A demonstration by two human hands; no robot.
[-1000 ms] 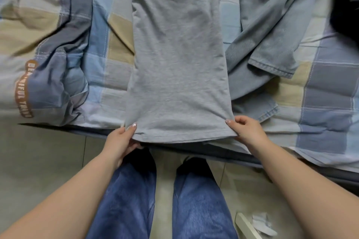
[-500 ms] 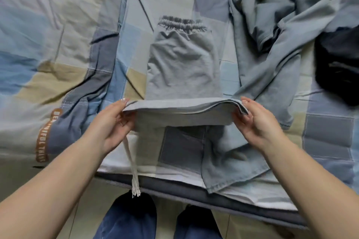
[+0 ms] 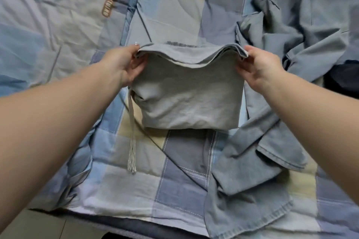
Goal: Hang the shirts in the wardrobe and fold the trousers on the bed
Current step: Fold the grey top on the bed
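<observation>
Trousers (image 3: 191, 97), grey, lie at the centre of the bed (image 3: 182, 15), doubled over. The left hand (image 3: 124, 66) pinches the raised hem's nine o'clock corner; the right hand (image 3: 260, 68) pinches its three o'clock corner. A drawstring (image 3: 132, 139) trails toward seven o'clock. At three to five o'clock a denim shirt (image 3: 252, 180) sprawls unhung. Judging by this, the fold is partway done and the hanging remains.
</observation>
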